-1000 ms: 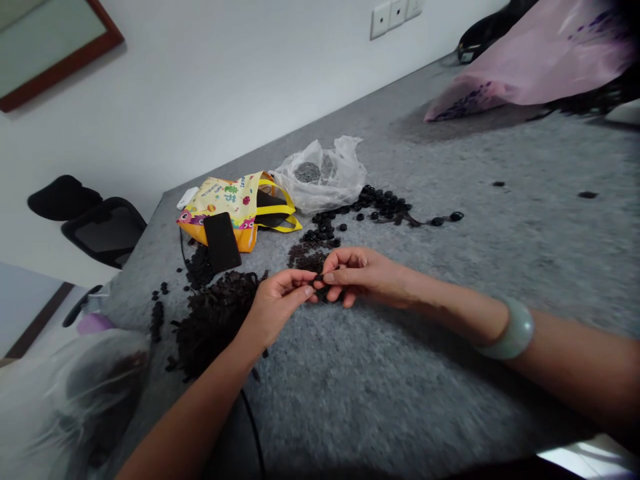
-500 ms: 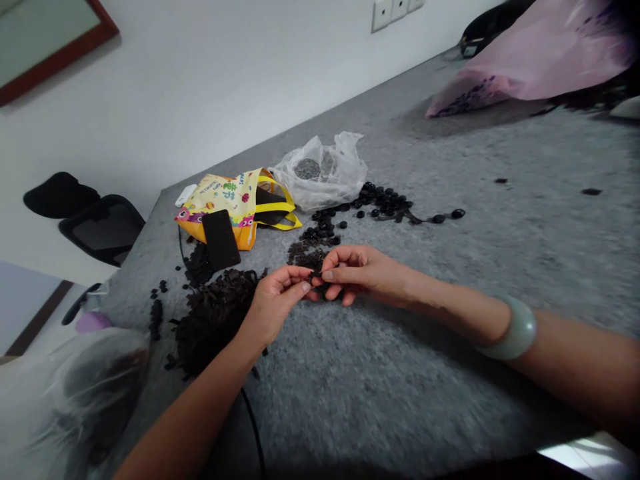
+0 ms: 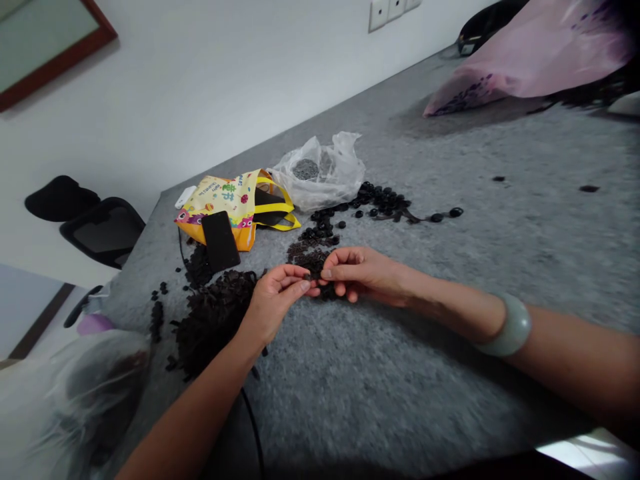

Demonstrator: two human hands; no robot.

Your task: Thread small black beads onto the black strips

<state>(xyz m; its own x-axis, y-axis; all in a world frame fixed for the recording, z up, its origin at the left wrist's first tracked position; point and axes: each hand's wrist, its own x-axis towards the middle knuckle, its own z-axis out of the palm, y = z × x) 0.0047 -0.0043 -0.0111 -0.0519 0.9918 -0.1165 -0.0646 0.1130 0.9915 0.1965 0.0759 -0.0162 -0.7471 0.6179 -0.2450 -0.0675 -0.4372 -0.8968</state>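
Both hands meet over the grey felt tabletop [image 3: 400, 380], just in front of a strip of small black buttons [image 3: 314, 261]. My left hand [image 3: 275, 303] pinches a small dark piece of that strip between thumb and fingers. My right hand [image 3: 360, 275], with a pale jade bangle [image 3: 511, 333] on the wrist, grips the same piece from the other side. The fingers hide most of it. A large tangled heap of dark strips [image 3: 213, 327] lies against my left hand. Loose black buttons [image 3: 385, 202] trail away behind my right hand.
Behind the heap lie a black phone [image 3: 221, 241] on a yellow printed tote bag [image 3: 220, 207] and a clear plastic bag [image 3: 320, 175] of grey pieces. A pink bag [image 3: 525, 60] sits at the far end. A black cable [image 3: 253, 420] hangs over the table edge.
My fingertips have shifted slightly on the dark piece, and my hands sit a little further apart. The whole view has moved slightly with my head.
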